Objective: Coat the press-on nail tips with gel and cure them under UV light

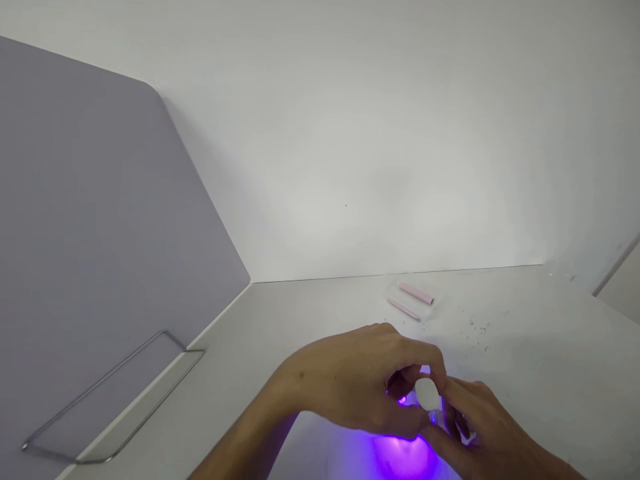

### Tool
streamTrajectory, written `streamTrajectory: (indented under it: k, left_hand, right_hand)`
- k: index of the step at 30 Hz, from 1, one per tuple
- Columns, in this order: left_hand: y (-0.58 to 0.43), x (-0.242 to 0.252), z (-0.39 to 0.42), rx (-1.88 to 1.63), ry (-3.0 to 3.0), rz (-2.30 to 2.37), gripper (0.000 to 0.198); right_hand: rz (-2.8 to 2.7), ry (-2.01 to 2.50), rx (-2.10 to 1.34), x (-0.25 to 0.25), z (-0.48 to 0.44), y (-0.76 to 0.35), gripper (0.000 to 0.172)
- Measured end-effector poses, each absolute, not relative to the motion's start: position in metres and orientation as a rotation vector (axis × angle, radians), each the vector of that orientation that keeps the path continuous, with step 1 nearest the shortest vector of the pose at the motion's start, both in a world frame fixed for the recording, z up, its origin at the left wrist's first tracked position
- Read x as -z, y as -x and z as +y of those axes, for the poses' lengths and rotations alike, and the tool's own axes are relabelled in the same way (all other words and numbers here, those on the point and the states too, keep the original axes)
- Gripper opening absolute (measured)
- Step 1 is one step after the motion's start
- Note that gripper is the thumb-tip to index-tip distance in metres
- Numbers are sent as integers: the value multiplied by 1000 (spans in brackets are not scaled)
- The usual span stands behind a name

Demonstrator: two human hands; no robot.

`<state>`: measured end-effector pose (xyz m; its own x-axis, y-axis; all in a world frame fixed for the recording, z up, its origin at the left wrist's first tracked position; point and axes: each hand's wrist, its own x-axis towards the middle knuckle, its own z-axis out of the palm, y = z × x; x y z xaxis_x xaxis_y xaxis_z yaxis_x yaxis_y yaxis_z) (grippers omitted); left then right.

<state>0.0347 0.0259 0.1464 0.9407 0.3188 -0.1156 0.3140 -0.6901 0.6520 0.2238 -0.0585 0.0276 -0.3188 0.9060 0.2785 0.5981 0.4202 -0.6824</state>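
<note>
Both my hands meet low in the head view over a white desk. My left hand curls its fingers round a small white device that throws purple light down onto the desk. My right hand comes in from the lower right, fingers bent and pinched against the same device from below and beside it. The two hands touch each other at the device. Much of the device is hidden by fingers.
A clear plastic packet with two pink sticks lies farther back on the desk. A grey-lilac divider panel stands on the left with a metal wire frame at its foot. A white wall closes the back.
</note>
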Motion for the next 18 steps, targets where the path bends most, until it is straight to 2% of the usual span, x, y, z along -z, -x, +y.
streamTrajectory:
  k: [2,7,9,13,16,18]
  left_hand:
    - [-35,-147,26,-18,-2364,416,27]
    - [-34,-147,26,-27,-2360,417,27]
    - [-33,-147,26,-29,-2353,420,25]
    - [-33,-146,27,-38,-2342,390,26]
    - [-33,-144,27,-38,-2345,400,26]
    - [-33,-144,27,-38,-2342,399,26]
  right_hand:
    - [-2043,1246,-630,-27,-58,-224,9]
    - [-2031,1238,-708,-26,-56,-225,7]
    - [-2021,1255,-742,-26,-55,-225,1]
    - [-2009,1271,-756,-27,-54,-223,13]
    - [-2021,1242,-735,-25,-54,-224,4]
    - [-2031,1235,-741,-23,-54,-226,16]
